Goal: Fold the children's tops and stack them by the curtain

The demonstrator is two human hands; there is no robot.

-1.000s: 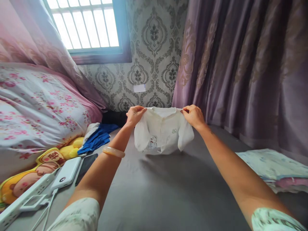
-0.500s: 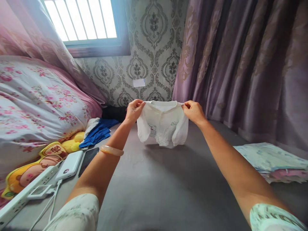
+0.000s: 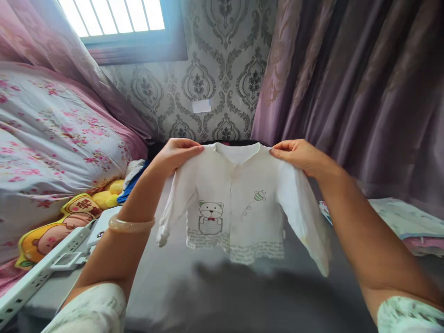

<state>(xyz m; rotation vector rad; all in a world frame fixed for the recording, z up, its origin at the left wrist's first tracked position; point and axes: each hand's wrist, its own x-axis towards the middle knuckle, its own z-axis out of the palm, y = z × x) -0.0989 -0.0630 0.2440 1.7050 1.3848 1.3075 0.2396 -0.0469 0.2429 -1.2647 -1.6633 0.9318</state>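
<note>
A small white baby jacket (image 3: pixel 239 194) hangs spread out in front of me, front side facing me. It carries a bear print at the lower left, a bee print on the right and lettering along the hem. My left hand (image 3: pixel 178 152), with a pale bangle on the forearm, pinches the left shoulder. The opposite shoulder is pinched by my right hand (image 3: pixel 298 155). Both sleeves dangle, the right one slightly blurred. Below the hem, a dark shadow falls on the grey bed sheet (image 3: pixel 215 300).
To the left lie floral bedding (image 3: pixel 62 138), a yellow plush toy (image 3: pixel 52 236), a white power strip (image 3: pixel 31 282) and a white power bank (image 3: pixel 102 226), partly behind my arm. Folded clothes (image 3: pixel 405 222) lie at the right. Purple curtains (image 3: pixel 347 92) hang behind.
The jacket has come closer and opened out to full length, its sleeves now hanging wide. Both hands have moved nearer to me and farther apart, still gripping the shoulders.
</note>
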